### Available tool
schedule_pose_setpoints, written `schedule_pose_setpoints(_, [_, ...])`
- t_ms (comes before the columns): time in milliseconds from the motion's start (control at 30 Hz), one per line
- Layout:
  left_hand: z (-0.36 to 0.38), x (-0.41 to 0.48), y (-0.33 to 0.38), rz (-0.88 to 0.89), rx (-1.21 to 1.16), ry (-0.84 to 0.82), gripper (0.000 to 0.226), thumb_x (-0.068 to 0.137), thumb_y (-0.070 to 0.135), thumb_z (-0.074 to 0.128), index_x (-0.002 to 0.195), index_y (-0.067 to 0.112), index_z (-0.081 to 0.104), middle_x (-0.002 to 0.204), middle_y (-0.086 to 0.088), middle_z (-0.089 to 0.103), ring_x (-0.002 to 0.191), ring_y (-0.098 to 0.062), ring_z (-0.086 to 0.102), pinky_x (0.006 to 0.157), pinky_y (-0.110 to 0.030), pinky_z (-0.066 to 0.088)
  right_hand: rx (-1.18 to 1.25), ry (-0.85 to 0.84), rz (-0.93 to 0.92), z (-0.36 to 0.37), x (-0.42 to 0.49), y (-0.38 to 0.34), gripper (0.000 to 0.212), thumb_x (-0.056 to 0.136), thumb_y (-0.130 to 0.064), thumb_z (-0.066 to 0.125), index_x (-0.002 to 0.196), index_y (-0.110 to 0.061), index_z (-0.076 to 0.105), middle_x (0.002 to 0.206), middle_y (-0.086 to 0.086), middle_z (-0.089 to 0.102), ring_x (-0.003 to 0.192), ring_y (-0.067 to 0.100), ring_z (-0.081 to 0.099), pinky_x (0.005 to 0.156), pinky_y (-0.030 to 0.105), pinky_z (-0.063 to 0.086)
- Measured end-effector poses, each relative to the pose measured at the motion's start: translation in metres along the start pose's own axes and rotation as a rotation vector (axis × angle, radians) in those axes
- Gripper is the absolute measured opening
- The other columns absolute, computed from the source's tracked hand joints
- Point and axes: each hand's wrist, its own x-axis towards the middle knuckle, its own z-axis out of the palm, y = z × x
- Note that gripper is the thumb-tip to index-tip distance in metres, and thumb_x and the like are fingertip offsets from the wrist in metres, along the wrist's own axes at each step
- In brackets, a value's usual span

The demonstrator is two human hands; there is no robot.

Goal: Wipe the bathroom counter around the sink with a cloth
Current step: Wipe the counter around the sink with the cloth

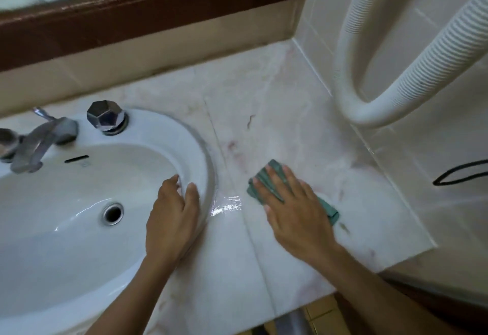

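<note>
Marble table [264,112] right of the sink [195,144] is mid-wipe: right hand [295,208] spread flat on the green cloth [330,209], left hand [171,218] resting loosely on the rim. Next, probably a sweep toward the frame's upper right.

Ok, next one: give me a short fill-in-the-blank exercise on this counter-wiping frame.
1. The right hand presses a green cloth flat on the marble ____.
2. The left hand rests on the rim of the white ____.
3. A white corrugated ____ hangs against the tiled wall.
Missing words: counter; sink; hose.
</note>
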Motion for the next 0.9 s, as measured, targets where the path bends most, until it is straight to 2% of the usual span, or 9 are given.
schedule_pose_setpoints(100, [0.001, 0.003, 0.001, 0.004, 0.01, -0.002, 0.051, 0.097, 0.05, 0.035, 0.14, 0.022, 0.036, 0.139, 0.002, 0.05, 0.123, -0.023, 0.051, 0.088, -0.035, 0.036, -0.051, 0.03, 0.266, -0.009, 0.047, 0.056, 0.055, 0.096, -0.036, 0.021, 0.151, -0.029, 0.023, 0.16, 0.004, 0.019, 0.145, 0.031, 0.018, 0.108, 0.048, 0.032])
schedule_pose_setpoints(267, [0.004, 0.007, 0.0, -0.008, 0.054, 0.007, 0.053, 0.096, 0.052, 0.033, 0.139, 0.021, 0.037, 0.14, 0.005, 0.049, 0.124, -0.019, 0.049, 0.092, -0.037, 0.039, 0.032, 0.051, 0.455, -0.013, 0.194, 0.054, 0.054, 0.101, -0.039, 0.018, 0.153, -0.028, 0.01, 0.162, 0.006, 0.003, 0.147, 0.033, 0.001, 0.117, 0.05, 0.01])
schedule_pose_setpoints(367, [0.005, 0.007, -0.001, -0.008, 0.059, 0.016, 0.053, 0.096, 0.052, 0.034, 0.139, 0.02, 0.037, 0.14, 0.006, 0.049, 0.124, -0.018, 0.049, 0.093, -0.036, 0.039, 0.032, 0.042, 0.315, -0.01, 0.252, 0.011, 0.054, 0.101, -0.039, 0.017, 0.153, -0.028, 0.01, 0.162, 0.005, 0.003, 0.147, 0.034, 0.0, 0.117, 0.049, 0.008])
schedule_pose_setpoints(433, [0.005, 0.006, -0.001, -0.011, 0.056, 0.021, 0.053, 0.096, 0.052, 0.033, 0.139, 0.021, 0.037, 0.139, 0.006, 0.049, 0.124, -0.017, 0.049, 0.093, -0.036, 0.039, 0.03, 0.001, 0.109, -0.004, 0.259, -0.023, 0.054, 0.1, -0.039, 0.019, 0.153, -0.031, 0.012, 0.162, 0.001, 0.005, 0.147, 0.031, 0.001, 0.117, 0.048, 0.009])
schedule_pose_setpoints(533, [0.005, 0.007, -0.001, -0.005, 0.056, 0.017, 0.052, 0.096, 0.052, 0.033, 0.138, 0.022, 0.037, 0.139, 0.007, 0.049, 0.123, -0.017, 0.051, 0.093, -0.037, 0.041, 0.014, -0.054, -0.179, 0.005, 0.221, -0.04, 0.054, 0.097, -0.041, 0.019, 0.151, -0.035, 0.019, 0.161, -0.003, 0.012, 0.147, 0.028, 0.006, 0.114, 0.048, 0.018])
schedule_pose_setpoints(633, [0.004, 0.007, -0.002, 0.002, 0.052, 0.01, 0.052, 0.096, 0.052, 0.033, 0.137, 0.021, 0.038, 0.139, 0.006, 0.049, 0.122, -0.017, 0.051, 0.092, -0.037, 0.042, -0.002, -0.032, -0.234, 0.006, 0.133, -0.016, 0.054, 0.096, -0.04, 0.023, 0.149, -0.034, 0.028, 0.159, -0.003, 0.022, 0.146, 0.027, 0.016, 0.108, 0.044, 0.027])
schedule_pose_setpoints(700, [0.004, 0.007, -0.002, 0.006, 0.05, 0.008, 0.052, 0.096, 0.052, 0.033, 0.137, 0.021, 0.038, 0.139, 0.005, 0.049, 0.123, -0.018, 0.05, 0.091, -0.037, 0.041, -0.036, -0.017, -0.176, 0.001, 0.075, 0.018, 0.053, 0.097, -0.038, 0.027, 0.149, -0.035, 0.026, 0.159, -0.004, 0.02, 0.146, 0.025, 0.016, 0.107, 0.042, 0.027])
schedule_pose_setpoints(767, [0.005, 0.007, -0.002, 0.0, 0.057, 0.017, 0.052, 0.096, 0.051, 0.033, 0.138, 0.019, 0.038, 0.139, 0.003, 0.049, 0.123, -0.019, 0.05, 0.09, -0.036, 0.04, -0.055, -0.003, 0.004, -0.01, 0.06, 0.06, 0.054, 0.097, -0.039, 0.025, 0.151, -0.035, 0.021, 0.16, -0.003, 0.016, 0.146, 0.024, 0.015, 0.109, 0.042, 0.026])
schedule_pose_setpoints(900, [0.007, 0.005, 0.0, -0.005, 0.058, 0.033, 0.051, 0.097, 0.05, 0.034, 0.137, 0.019, 0.038, 0.139, 0.002, 0.05, 0.123, -0.021, 0.05, 0.092, -0.038, 0.04, -0.039, 0.025, 0.335, -0.018, 0.129, 0.088, 0.054, 0.099, -0.042, 0.017, 0.152, -0.034, 0.012, 0.162, 0.0, 0.006, 0.147, 0.028, 0.005, 0.115, 0.048, 0.018])
